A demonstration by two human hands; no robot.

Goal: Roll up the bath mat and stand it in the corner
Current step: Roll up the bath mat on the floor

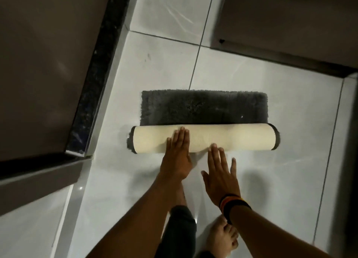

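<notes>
The bath mat lies on the white tiled floor, partly rolled. Its rolled part (242, 137) is a cream-backed cylinder lying crosswise; the dark grey shaggy part (203, 106) still lies flat beyond it. My left hand (177, 155) rests flat on top of the roll near its middle, fingers straight and together. My right hand (220, 172) is flat with fingers spread, only the fingertips touching the roll's near side. A banded wristband sits on my right wrist.
A dark stone threshold with a metal strip (93, 79) runs along the left beside brown panels. A brown wall or door base (280, 50) crosses the upper right, meeting a side wall at a corner (346, 75). My bare feet (222, 238) stand just behind the hands.
</notes>
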